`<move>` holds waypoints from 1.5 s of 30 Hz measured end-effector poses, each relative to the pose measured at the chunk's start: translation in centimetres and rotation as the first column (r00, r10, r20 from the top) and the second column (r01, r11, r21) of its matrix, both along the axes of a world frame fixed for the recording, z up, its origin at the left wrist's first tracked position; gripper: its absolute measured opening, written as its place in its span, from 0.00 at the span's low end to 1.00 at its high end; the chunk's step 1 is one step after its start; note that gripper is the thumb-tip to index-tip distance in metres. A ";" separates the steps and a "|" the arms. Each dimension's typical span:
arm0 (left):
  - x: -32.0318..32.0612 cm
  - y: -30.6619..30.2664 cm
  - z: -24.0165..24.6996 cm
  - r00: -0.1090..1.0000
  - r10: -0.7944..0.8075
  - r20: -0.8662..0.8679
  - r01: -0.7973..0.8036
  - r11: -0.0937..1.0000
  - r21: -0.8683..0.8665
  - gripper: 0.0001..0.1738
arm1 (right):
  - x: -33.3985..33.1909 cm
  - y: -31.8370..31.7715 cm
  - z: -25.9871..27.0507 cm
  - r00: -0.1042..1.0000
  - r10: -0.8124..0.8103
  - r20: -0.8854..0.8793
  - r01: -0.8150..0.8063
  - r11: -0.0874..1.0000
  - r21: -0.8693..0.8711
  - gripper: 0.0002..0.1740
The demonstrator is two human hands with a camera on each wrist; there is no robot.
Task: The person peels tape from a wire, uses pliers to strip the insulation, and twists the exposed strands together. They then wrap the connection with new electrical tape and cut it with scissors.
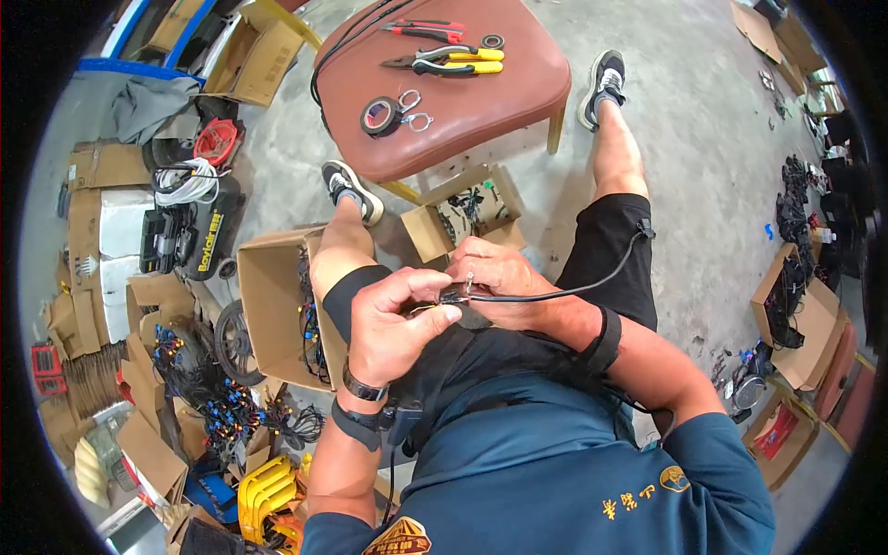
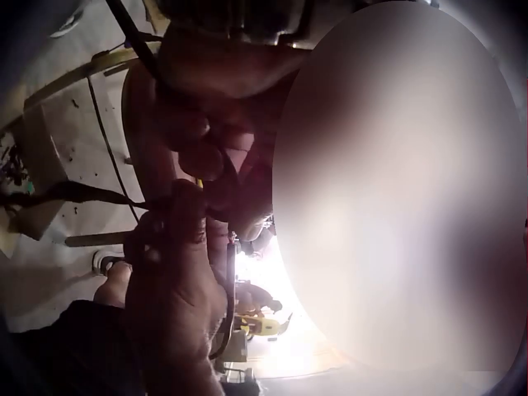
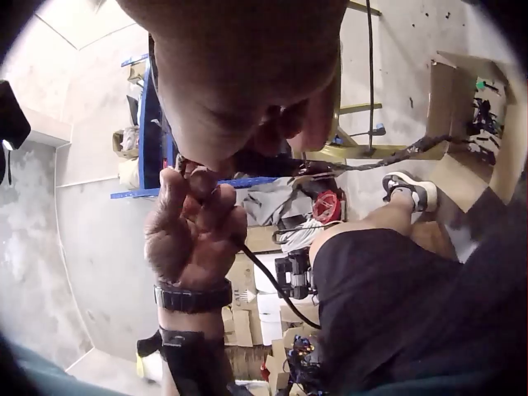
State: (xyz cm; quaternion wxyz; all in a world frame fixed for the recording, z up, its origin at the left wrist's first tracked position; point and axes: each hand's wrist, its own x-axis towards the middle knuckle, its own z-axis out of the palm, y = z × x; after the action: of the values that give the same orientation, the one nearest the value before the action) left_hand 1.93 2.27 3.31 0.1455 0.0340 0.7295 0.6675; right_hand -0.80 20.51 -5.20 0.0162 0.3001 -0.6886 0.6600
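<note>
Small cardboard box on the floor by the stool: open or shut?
Open: the small cardboard box has its flaps folded outward, and small dark parts show inside.

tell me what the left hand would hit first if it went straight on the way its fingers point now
Most likely the right hand: in the head view the left hand points towards it, with wiring at the fingertips. Any gap between the two is hard to judge.
</note>
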 end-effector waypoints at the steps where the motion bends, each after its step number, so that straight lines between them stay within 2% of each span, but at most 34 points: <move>1: 0.0 0.1 0.4 0.996 -0.042 -0.075 0.034 0.994 -0.105 0.16 | -0.1 0.2 -0.2 1.000 0.021 -0.002 -0.021 0.999 0.031 0.07; 2: 0.0 0.3 0.7 0.985 -0.090 -0.144 0.059 0.976 -0.209 0.17 | -0.2 0.3 -0.4 0.999 0.042 -0.001 -0.042 0.997 0.062 0.06; 6: -0.1 0.4 0.8 0.969 -0.112 -0.221 0.044 0.955 -0.293 0.14 | 0.2 0.1 -0.9 0.998 0.064 0.027 -0.067 0.992 0.109 0.05; 8: -0.3 0.4 0.5 0.962 -0.097 -0.254 0.018 0.955 -0.298 0.11 | 0.4 0.4 -0.4 0.992 0.091 0.083 -0.102 0.984 0.145 0.06; 9: -0.4 0.5 0.4 0.958 -0.090 -0.273 0.004 0.954 -0.300 0.09 | 0.7 0.4 -0.2 0.965 0.139 0.225 -0.171 0.976 0.133 0.09; 12: -0.5 0.5 -1.0 0.982 0.093 -0.166 -0.120 0.979 -0.163 0.08 | 2.2 0.3 0.1 0.843 0.234 0.484 -0.273 0.962 0.012 0.13; 13: -0.6 0.3 -1.7 0.979 0.120 -0.162 -0.144 0.978 -0.148 0.07 | 2.3 0.5 0.3 0.873 0.258 0.414 -0.296 0.955 0.029 0.15; 16: -1.0 0.4 -2.6 0.981 0.188 -0.046 -0.189 0.982 -0.026 0.07 | 3.0 0.4 1.5 0.559 0.378 0.738 -0.299 0.922 -0.245 0.16; 20: -1.5 -0.1 -2.4 0.982 0.127 0.138 -0.147 0.978 0.148 0.06 | 2.7 1.7 3.6 0.458 0.438 0.774 -0.290 0.896 -0.336 0.16; 26: -2.1 -1.2 -1.9 0.981 0.017 0.196 -0.052 0.983 0.175 0.06 | 3.2 2.0 3.4 0.465 0.363 0.807 -0.289 0.924 -0.249 0.16; 29: -2.2 -1.3 -1.7 0.985 0.002 0.171 -0.029 0.987 0.155 0.07 | 3.2 1.9 3.8 0.439 0.347 0.829 -0.276 0.930 -0.243 0.16; 35: -2.0 -1.5 -2.7 0.998 -0.008 0.060 0.004 0.998 0.068 0.07 | 3.2 2.1 5.1 0.376 0.412 0.830 -0.207 0.910 -0.359 0.15; 38: -1.9 -1.6 -2.8 0.999 -0.017 0.042 0.014 0.996 0.086 0.08 | 3.2 2.2 5.9 0.340 0.445 0.828 -0.154 0.895 -0.418 0.14; 41: -1.7 -1.6 -2.5 0.997 -0.032 -0.077 0.039 0.996 0.086 0.08 | 3.1 2.5 7.0 0.364 0.494 0.790 -0.184 0.869 -0.459 0.11; 45: -1.6 -1.8 -2.3 0.996 -0.014 -0.085 0.022 0.995 0.101 0.08 | 3.2 2.3 7.8 0.395 0.490 0.777 -0.184 0.871 -0.456 0.09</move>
State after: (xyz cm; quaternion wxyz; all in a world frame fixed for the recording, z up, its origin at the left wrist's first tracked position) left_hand 0.33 0.46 1.05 0.1188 0.0759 0.6994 0.7007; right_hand 2.35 22.85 2.57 -0.4285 0.0483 -0.4133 0.8020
